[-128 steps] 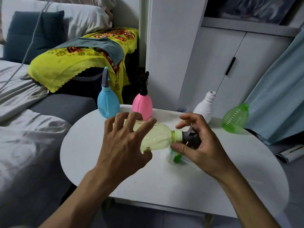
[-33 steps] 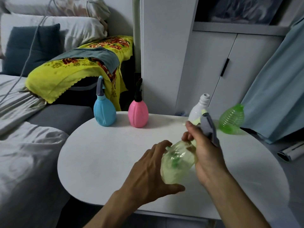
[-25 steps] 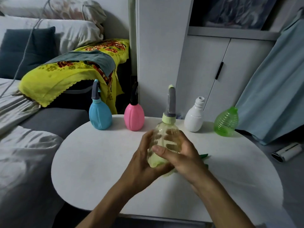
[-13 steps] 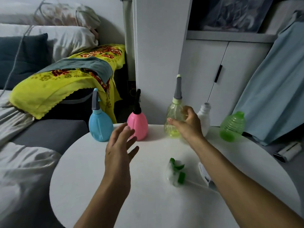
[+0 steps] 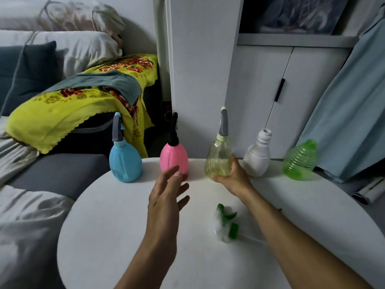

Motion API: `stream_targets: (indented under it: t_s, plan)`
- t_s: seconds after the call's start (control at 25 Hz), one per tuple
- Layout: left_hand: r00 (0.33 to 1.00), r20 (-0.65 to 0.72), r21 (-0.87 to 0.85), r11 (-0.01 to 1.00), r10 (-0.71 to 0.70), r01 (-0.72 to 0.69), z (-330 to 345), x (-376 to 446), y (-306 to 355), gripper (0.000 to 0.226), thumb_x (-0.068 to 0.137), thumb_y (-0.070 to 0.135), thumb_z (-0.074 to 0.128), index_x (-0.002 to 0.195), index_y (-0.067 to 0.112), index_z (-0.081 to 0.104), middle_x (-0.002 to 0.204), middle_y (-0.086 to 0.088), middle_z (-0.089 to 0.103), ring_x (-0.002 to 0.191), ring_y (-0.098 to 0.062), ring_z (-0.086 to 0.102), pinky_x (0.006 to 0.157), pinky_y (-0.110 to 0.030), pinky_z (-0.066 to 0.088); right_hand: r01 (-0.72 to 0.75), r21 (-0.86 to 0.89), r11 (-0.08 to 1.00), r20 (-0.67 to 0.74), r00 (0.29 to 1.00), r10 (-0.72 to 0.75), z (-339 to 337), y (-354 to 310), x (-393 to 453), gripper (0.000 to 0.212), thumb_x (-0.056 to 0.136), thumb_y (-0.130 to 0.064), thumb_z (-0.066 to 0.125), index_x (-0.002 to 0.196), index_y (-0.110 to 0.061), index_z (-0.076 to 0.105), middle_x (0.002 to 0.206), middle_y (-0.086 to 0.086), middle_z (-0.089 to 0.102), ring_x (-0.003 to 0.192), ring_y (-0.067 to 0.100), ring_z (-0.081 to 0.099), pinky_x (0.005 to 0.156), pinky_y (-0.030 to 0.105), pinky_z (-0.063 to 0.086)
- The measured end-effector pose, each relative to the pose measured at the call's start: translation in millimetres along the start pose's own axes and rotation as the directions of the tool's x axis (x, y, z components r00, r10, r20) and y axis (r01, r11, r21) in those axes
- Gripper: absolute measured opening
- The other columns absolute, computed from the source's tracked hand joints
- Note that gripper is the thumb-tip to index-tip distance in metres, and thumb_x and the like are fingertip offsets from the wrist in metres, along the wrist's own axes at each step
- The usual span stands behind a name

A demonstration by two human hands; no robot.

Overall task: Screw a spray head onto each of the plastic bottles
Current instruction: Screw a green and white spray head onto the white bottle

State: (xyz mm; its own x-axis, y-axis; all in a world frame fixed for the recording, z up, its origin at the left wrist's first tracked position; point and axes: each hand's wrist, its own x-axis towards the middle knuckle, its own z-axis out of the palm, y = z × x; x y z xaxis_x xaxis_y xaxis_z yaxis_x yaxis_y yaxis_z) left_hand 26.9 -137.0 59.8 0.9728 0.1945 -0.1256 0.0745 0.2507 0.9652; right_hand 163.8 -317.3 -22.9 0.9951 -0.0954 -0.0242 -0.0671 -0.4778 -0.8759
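Several plastic bottles stand in a row at the far edge of the round white table point(image 5: 116, 236). The blue bottle point(image 5: 125, 163), the pink bottle point(image 5: 174, 159) and the clear yellow bottle point(image 5: 218, 161) each carry a spray head. The white bottle point(image 5: 257, 159) and the green ribbed bottle point(image 5: 300, 161) have bare necks. My right hand point(image 5: 233, 178) grips the base of the yellow bottle, which stands upright on the table. My left hand point(image 5: 166, 199) hovers open above the table, holding nothing. A loose white and green spray head point(image 5: 226, 224) lies on the table by my right forearm.
A grey sofa with a yellow patterned cloth point(image 5: 68, 109) sits left of the table. A white cabinet point(image 5: 270, 90) stands right behind the bottles, and a blue curtain point(image 5: 354, 105) hangs at the right.
My right hand has carried the yellow bottle with its spray head to the back row and stood it between the pink and white bottles. My left hand let go and hangs free.
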Motion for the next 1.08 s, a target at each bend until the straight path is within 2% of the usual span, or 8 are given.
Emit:
stream_targets:
  t_s: [0.08,0.24,0.32,0.44,0.52,0.64,0.8,1.08]
  plan:
    - [1.0,0.022,0.018,1.0,-0.002,0.002,2.9,-0.3,-2.1,0.025,0.099,0.032,0.05,0.122,0.033,0.061,0.119,0.002,0.069,0.112,-0.017,0.064,0.098,-0.043,0.051,-0.045,-0.128,0.991,0.0,0.999,0.046,-5.5,2.7,-10.6,0.073,0.073,-0.026,0.083,0.137,-0.021,0.047,0.116,-0.002,0.064,0.105,0.023,0.062,0.084,0.03,0.049]
    - [0.999,0.029,0.059,0.998,-0.03,0.028,8.2,-1.1,-9.4,0.018,0.099,0.035,0.051,0.113,0.037,0.061,0.117,0.003,0.07,0.11,-0.016,0.064,0.101,-0.043,0.046,-0.1,-0.466,0.879,-0.363,0.928,-0.087,-45.2,3.5,-28.9,0.015,0.08,-0.032,0.067,0.091,-0.022,0.07,0.088,0.002,0.075,0.084,0.028,0.068,0.066,0.028,0.046]
    - [0.998,0.025,0.069,0.996,-0.057,0.055,13.9,-3.8,-13.2,0.015,0.099,0.034,0.051,0.108,0.037,0.062,0.116,0.003,0.07,0.11,-0.017,0.064,0.102,-0.045,0.045,-0.115,-0.319,0.941,-0.53,0.844,-0.077,-62.8,1.5,-26.6,0.012,0.08,-0.028,0.067,0.087,-0.019,0.064,0.081,0.001,0.07,0.072,0.027,0.061,0.06,0.027,0.037]
    - [0.996,0.026,0.09,0.993,-0.084,0.081,19.8,-7.2,-19.4,0.017,0.099,0.033,0.051,0.112,0.036,0.062,0.115,0.004,0.07,0.11,-0.017,0.064,0.104,-0.046,0.044,0.007,-0.055,0.998,-0.677,0.735,-0.043,-75.7,0.5,-15.3,0.035,0.078,-0.02,0.072,0.108,-0.013,0.054,0.09,0.003,0.062,0.083,0.031,0.062,0.062,0.032,0.037]
    - [0.995,0.04,0.112,0.99,-0.094,0.089,22.9,-10.5,-22.3,0.02,0.098,0.032,0.053,0.115,0.037,0.062,0.115,0.005,0.071,0.11,-0.016,0.064,0.104,-0.046,0.045,0.098,0.027,0.995,-0.645,0.762,-0.058,-83.0,3.3,-4.4,0.059,0.075,-0.022,0.079,0.126,-0.013,0.049,0.116,0.007,0.061,0.103,0.031,0.059,0.079,0.039,0.046]
    - [0.994,0.051,0.136,0.987,-0.099,0.091,25.2,-13.9,-27.4,0.018,0.096,0.034,0.056,0.111,0.04,0.063,0.112,0.007,0.073,0.109,-0.014,0.065,0.102,-0.044,0.047,0.043,0.084,0.995,-0.509,0.861,0.006,-91.7,2.9,18.1,0.079,0.075,-0.034,0.081,0.141,-0.021,0.041,0.14,0.004,0.053,0.121,0.027,0.051,0.098,0.046,0.044]
    - [0.992,0.062,0.17,0.98,-0.11,0.098,25.6,-13.9,-35.6,0.021,0.093,0.037,0.059,0.113,0.039,0.064,0.103,0.01,0.076,0.099,-0.01,0.07,0.096,-0.042,0.051,-0.005,0.008,1.0,-0.485,0.875,0.008,-92.3,4.8,34.5,0.035,0.08,-0.03,0.073,0.111,-0.017,0.065,0.111,0.008,0.071,0.103,0.033,0.065,0.087,0.045,0.051]
    - [0.991,0.124,0.278,0.957,0.046,-0.079,29.7,-19.1,-22.8,0.029,0.09,0.022,0.066,0.112,0.041,0.062,0.11,0.007,0.073,0.099,-0.008,0.069,0.095,-0.042,0.053,0.222,0.182,0.958,-0.594,0.801,-0.072,-131.9,-45.3,-25.5,0.027,0.075,-0.025,0.079,0.099,-0.016,0.07,0.089,-0.004,0.072,0.081,0.012,0.067,0.067,0.021,0.047]
